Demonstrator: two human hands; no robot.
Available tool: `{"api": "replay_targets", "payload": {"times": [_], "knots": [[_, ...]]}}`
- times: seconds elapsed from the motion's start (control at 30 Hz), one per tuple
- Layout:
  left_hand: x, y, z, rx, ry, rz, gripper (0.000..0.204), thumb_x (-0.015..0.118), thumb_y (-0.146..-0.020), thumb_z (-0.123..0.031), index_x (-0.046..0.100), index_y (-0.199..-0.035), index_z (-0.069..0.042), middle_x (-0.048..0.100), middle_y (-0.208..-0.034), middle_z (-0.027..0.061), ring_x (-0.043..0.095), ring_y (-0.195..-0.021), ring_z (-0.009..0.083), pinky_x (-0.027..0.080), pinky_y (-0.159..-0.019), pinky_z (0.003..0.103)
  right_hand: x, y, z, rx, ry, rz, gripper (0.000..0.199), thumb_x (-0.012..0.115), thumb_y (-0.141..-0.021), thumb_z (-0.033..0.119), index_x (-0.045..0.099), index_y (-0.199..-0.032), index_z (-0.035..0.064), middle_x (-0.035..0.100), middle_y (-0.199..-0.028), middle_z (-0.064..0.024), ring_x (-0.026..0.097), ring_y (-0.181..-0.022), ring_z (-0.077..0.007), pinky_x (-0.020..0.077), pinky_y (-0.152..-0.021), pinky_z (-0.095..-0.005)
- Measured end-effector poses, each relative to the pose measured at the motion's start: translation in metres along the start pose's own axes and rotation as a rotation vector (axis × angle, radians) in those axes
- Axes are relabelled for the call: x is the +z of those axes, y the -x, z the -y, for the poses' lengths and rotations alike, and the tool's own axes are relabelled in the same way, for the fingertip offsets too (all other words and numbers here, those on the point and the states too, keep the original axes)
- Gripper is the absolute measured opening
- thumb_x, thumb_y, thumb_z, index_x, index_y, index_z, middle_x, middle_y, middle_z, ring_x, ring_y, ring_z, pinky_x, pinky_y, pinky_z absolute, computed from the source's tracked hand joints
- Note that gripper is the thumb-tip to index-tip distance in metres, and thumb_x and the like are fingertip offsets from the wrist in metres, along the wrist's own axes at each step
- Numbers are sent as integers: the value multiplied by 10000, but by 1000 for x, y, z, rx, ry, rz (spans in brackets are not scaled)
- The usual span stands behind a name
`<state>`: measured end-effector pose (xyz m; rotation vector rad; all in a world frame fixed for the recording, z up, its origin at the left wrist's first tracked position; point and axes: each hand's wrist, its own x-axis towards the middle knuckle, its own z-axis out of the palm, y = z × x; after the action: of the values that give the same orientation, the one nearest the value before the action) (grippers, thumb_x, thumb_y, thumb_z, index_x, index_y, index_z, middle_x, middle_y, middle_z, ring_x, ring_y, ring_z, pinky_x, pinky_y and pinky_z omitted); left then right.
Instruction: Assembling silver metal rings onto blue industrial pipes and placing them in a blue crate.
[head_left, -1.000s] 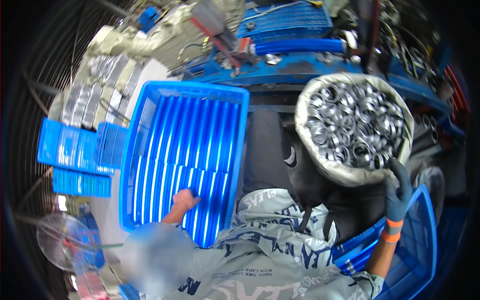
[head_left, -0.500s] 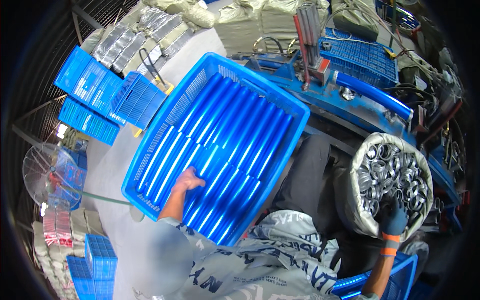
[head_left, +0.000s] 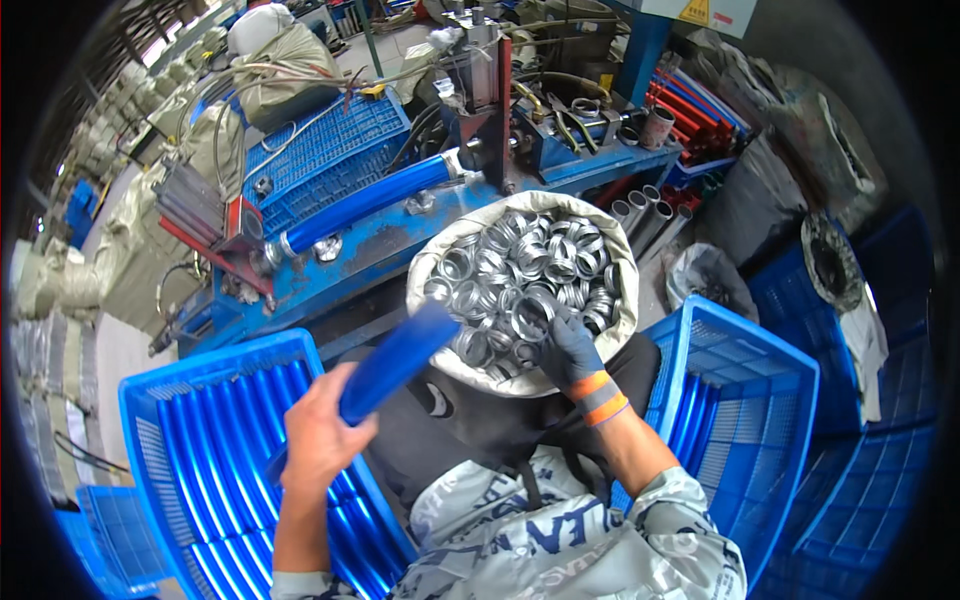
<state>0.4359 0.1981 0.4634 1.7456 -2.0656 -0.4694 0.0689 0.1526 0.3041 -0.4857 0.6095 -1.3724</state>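
Observation:
My bare left hand (head_left: 322,425) grips a shiny blue tube (head_left: 392,362), raised and slanted over the near edge of a white sack (head_left: 420,285). Its upper end is blurred by motion. Silver metal rings (head_left: 545,250) fill the sack. My right hand (head_left: 570,352), in a dark glove with an orange cuff, is at the sack's near right side, its fingers closed on a metal ring (head_left: 532,313). Below my left hand stands a blue crate (head_left: 135,400) with rows of blue tubes (head_left: 235,440).
Beyond the sack runs a blue machine bench (head_left: 375,245) with another blue tube (head_left: 370,195) mounted across it. A second blue crate (head_left: 755,400) holding some blue tubes is at my right. Grey pipes (head_left: 650,215) and red tubes (head_left: 685,110) lie behind the sack.
My view has turned right toward the sack. My left hand has lifted a blue tube out of the left crate. My right hand has taken hold of a metal ring.

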Motion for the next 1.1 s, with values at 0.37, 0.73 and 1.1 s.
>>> {"api": "replay_targets", "payload": {"times": [0.37, 0.73, 1.1], "knots": [[22, -18, -25, 155, 16, 53, 602, 871, -728, -127, 739, -1315, -113, 769, -1056, 124, 775, -955, 369, 622, -852, 444, 21, 22, 28, 93, 387, 104, 923, 932, -906, 161, 463, -1680, -20, 674, -1523, -134, 640, -1404, -228, 486, -1217, -392], [24, -21, -23, 215, -40, 165, 630, 849, -707, -132, 744, -1329, -126, 747, -1016, 115, 751, -933, 372, 607, -822, 468, 22, 22, 29, -31, 385, 320, 899, 834, -978, 74, 351, -1727, -42, 598, -1594, -150, 583, -1440, -207, 467, -1223, -374], [46, -22, -21, 210, -59, 125, 643, 855, -709, -128, 741, -1341, -116, 759, -1046, 136, 757, -940, 390, 616, -827, 452, 31, 11, 54, 162, 591, 253, 718, 752, -964, -14, 532, -1647, -23, 679, -1500, -124, 649, -1304, -153, 526, -1114, -308]]}}
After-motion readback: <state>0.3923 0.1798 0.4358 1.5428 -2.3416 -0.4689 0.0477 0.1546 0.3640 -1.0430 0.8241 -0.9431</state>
